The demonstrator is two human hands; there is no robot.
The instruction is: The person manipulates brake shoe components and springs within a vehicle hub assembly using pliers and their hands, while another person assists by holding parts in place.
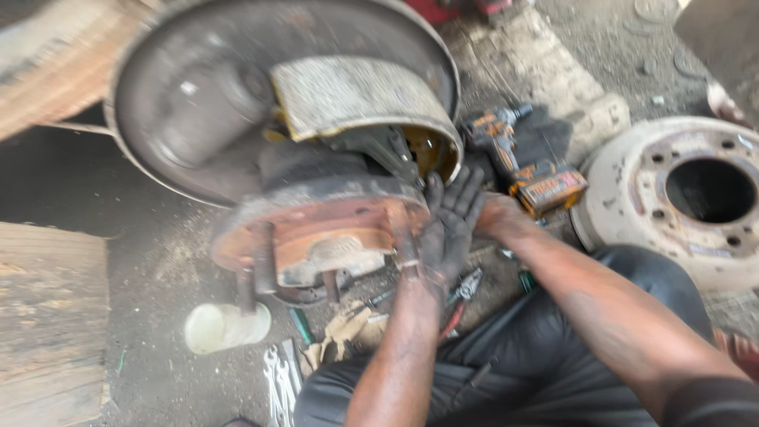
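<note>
A rusty wheel hub (316, 229) with several studs sticks out toward me. Above it sits a curved brake shoe (356, 95) with a grey lining, in front of a round dark backing plate (190, 103). My left hand (449, 225), black with grease, lies flat against the hub's right side with its fingers spread upward and nothing in it. My right hand (496, 215) reaches in just behind the left one, at the hub's right edge. Its fingers are hidden, so I cannot tell its grip.
A removed brake drum (632, 170) lies on the ground at right. An orange and black cordless impact wrench (526, 162) lies beside it. Under the hub are pliers (466, 286), a green-handled screwdriver (300, 324), spanners (277, 379), a rag (348, 332) and a white cup (225, 326). A wooden board (47, 316) lies at left.
</note>
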